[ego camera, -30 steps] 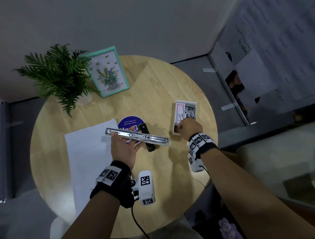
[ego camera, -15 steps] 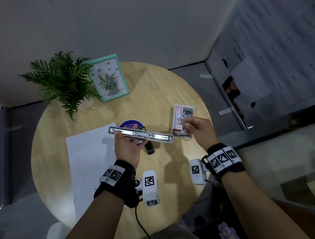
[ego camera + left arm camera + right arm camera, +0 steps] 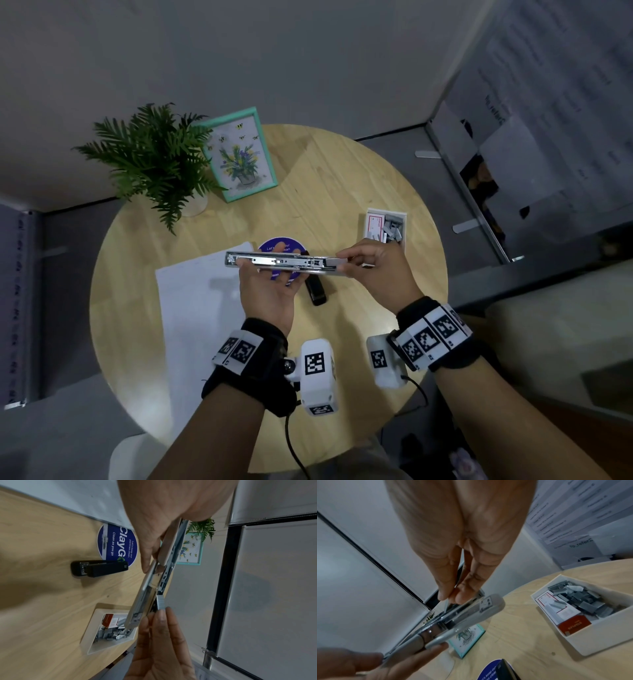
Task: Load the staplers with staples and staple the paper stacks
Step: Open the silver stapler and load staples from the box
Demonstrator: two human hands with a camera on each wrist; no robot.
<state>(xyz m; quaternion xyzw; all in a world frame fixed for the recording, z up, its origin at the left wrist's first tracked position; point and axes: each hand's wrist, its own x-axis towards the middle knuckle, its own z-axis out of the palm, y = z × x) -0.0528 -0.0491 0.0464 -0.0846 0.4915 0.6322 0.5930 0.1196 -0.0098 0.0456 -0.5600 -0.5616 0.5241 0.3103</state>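
Note:
My left hand (image 3: 265,284) holds a long silver stapler (image 3: 284,263) opened flat above the table, its metal staple channel facing up. My right hand (image 3: 373,265) pinches a strip of staples (image 3: 161,602) and holds it in the right end of that channel. In the right wrist view the thumb and forefinger (image 3: 452,592) press the strip against the silver stapler (image 3: 464,616). A small black stapler (image 3: 315,290) lies closed on the table below the hands. A white paper stack (image 3: 195,308) lies at the left.
A white tray (image 3: 404,236) with loose staple strips and a red staple box sits at the table's right. A round blue sticker (image 3: 281,245), a potted fern (image 3: 154,164) and a teal picture frame (image 3: 239,154) occupy the middle and back. The round table's edge (image 3: 442,291) is close on the right.
My right hand left the tray with a staple strip and came left to the stapler's open channel. The left hand kept the stapler level and raised it slightly.

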